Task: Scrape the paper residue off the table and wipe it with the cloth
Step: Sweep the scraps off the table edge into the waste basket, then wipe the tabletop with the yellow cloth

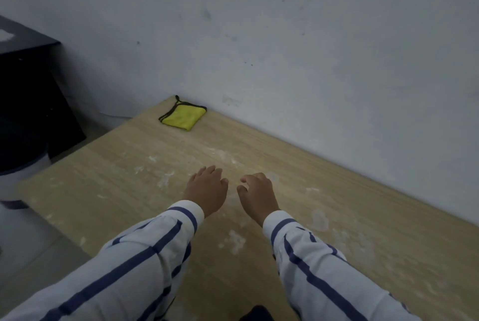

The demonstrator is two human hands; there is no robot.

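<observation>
Both hands hang over the middle of the wooden table (363, 217), the left hand (207, 188) and right hand (256, 191) side by side, fingers loosely curled and holding nothing. Whitish paper residue (237, 240) is smeared around them. The folded yellow cloth (182, 117) lies at the far corner by the wall (285, 35); no writing is readable.
</observation>
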